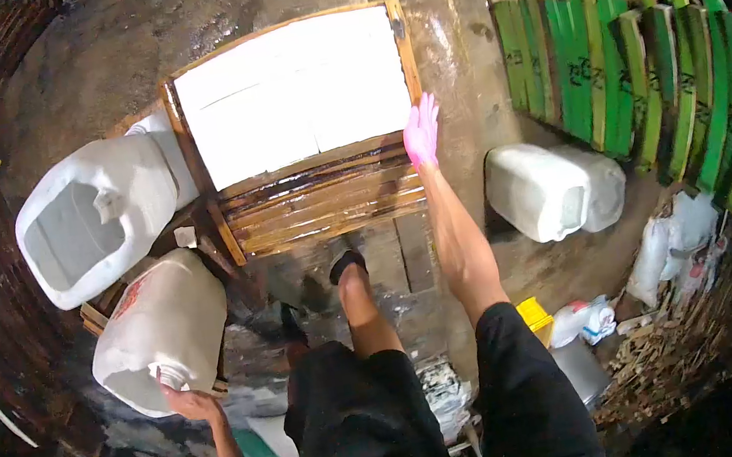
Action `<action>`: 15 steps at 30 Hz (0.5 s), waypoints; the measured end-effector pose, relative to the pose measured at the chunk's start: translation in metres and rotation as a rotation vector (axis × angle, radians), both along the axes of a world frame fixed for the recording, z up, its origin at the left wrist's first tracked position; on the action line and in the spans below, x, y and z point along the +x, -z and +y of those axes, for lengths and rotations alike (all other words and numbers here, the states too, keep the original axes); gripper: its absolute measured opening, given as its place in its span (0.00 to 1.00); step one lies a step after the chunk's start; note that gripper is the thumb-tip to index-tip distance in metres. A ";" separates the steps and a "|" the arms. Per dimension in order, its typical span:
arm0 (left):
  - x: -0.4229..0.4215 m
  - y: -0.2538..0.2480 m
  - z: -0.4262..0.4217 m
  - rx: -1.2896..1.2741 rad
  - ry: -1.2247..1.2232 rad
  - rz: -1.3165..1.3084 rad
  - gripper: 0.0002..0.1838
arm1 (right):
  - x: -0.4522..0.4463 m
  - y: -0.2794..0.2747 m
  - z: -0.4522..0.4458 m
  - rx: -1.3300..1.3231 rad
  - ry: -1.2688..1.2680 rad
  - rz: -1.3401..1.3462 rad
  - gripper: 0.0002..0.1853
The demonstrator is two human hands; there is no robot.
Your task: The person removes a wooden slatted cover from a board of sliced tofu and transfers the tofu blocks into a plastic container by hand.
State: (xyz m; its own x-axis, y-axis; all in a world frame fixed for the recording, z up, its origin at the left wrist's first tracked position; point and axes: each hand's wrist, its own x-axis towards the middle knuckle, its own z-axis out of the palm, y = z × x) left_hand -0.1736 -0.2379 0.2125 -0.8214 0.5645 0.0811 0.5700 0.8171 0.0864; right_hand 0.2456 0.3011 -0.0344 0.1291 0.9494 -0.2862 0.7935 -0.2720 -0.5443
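My left hand [191,403] is at the threaded neck of a large white jug [168,317], its fingers closed around the rim there; the jug has red print on its side. My right hand [422,134], bright pink in the light, lies with its fingers stretched out against the right edge of a wooden frame [405,50]. White blocks or panels [300,93] fill the frame's upper part. Wet wooden slats [320,202] run below them. Left of the frame is a second white jug [156,169] with a cut-out opening.
White containers [534,191] stand right of the frame. Green-painted boards [582,67] lie at the upper right. Sacks [652,263], a yellow object [534,315] and a heap of wood scraps [683,352] are at the lower right. My feet are on the wet floor below the frame.
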 end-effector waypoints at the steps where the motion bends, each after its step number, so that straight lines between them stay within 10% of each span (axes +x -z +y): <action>1: 0.004 0.002 -0.003 -0.074 -0.026 0.112 0.33 | -0.006 0.005 -0.001 -0.027 -0.045 -0.137 0.27; 6: 0.000 0.006 -0.004 -0.157 -0.204 0.301 0.31 | -0.055 0.026 -0.015 0.261 0.092 0.022 0.25; 11: -0.007 0.011 -0.014 -0.374 -0.115 0.402 0.25 | -0.019 0.006 0.027 -0.191 0.458 0.906 0.21; 15: -0.022 0.025 -0.063 -0.325 0.089 0.478 0.28 | -0.010 -0.026 0.069 -0.714 0.056 0.647 0.21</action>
